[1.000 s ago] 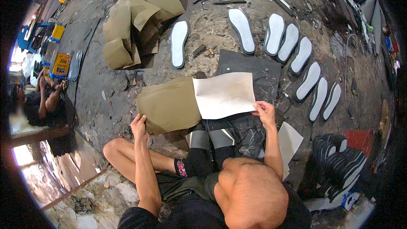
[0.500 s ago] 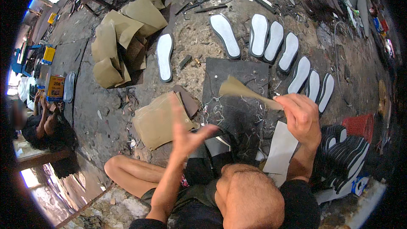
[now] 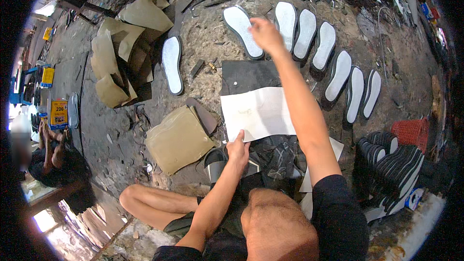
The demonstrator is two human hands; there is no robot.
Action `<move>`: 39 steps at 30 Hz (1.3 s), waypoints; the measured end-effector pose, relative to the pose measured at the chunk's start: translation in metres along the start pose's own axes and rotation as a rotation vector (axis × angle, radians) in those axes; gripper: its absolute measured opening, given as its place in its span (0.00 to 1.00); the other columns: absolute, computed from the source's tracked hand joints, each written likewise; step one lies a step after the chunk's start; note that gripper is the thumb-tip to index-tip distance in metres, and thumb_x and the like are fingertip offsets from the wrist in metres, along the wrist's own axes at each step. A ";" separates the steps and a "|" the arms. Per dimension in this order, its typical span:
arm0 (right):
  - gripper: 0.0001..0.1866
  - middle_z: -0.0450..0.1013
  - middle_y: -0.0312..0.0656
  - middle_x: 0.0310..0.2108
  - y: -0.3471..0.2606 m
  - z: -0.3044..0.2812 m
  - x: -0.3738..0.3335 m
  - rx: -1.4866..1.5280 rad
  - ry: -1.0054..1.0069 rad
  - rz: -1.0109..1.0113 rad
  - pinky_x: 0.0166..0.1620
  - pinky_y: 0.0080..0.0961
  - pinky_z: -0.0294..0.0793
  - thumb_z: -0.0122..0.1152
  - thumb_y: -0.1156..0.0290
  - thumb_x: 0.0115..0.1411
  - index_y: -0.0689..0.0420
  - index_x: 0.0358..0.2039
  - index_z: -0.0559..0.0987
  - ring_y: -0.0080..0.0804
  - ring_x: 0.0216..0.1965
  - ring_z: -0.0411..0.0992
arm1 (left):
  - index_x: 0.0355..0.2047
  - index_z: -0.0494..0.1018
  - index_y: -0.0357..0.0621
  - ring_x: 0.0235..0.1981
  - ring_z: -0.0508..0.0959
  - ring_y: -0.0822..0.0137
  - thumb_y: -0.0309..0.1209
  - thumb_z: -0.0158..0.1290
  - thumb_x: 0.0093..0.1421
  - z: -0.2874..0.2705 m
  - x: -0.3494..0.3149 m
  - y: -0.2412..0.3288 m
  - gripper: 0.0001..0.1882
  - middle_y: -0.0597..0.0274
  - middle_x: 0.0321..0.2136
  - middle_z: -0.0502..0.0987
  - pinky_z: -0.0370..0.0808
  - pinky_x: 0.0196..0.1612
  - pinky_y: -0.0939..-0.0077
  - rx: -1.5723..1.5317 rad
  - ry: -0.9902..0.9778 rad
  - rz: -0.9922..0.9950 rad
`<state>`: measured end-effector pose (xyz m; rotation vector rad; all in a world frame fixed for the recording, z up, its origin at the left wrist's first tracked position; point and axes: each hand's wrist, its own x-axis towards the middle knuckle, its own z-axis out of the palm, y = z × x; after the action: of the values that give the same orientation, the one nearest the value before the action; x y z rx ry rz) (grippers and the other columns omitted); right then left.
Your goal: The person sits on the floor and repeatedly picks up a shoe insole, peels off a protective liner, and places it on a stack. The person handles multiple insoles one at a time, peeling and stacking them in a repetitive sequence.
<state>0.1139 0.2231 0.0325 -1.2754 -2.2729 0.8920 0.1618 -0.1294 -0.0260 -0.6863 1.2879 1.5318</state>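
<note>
A white sheet (image 3: pixel 258 112) lies flat on a dark slab (image 3: pixel 249 75) in front of me. My left hand (image 3: pixel 238 150) presses on the sheet's near edge. My right hand (image 3: pixel 265 34) is stretched far forward, fingers curled over the end of a white insole (image 3: pixel 240 29) on the ground; I cannot tell whether it grips the insole. A tan sheet (image 3: pixel 179 138) lies on the ground to the left of the white one.
Several more white insoles (image 3: pixel 333 63) lie in a row to the right, one alone (image 3: pixel 172 64) at the left. Folded tan sheets (image 3: pixel 121 63) are piled at the far left. Stacked dark soles (image 3: pixel 391 174) and a red basket (image 3: pixel 411 133) sit right. Another person (image 3: pixel 53 159) sits left.
The sheet held up in my right hand is now laid flat on the slab. My left hand dropped onto its near edge, and my right hand reached forward to the insoles.
</note>
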 end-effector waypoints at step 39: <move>0.35 0.72 0.39 0.56 -0.067 0.042 -0.280 0.464 -0.234 -0.156 0.63 0.41 0.64 0.73 0.61 0.52 0.47 0.61 0.72 0.42 0.60 0.64 | 0.57 0.66 0.36 0.45 0.80 0.52 0.22 0.45 0.46 -0.114 -0.064 0.158 0.33 0.49 0.48 0.77 0.78 0.54 0.56 -0.137 -0.387 0.311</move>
<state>0.1914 -0.0573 0.0413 -0.8146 -2.1141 1.4642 0.0206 -0.2505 0.0607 -0.2572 1.0336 1.9084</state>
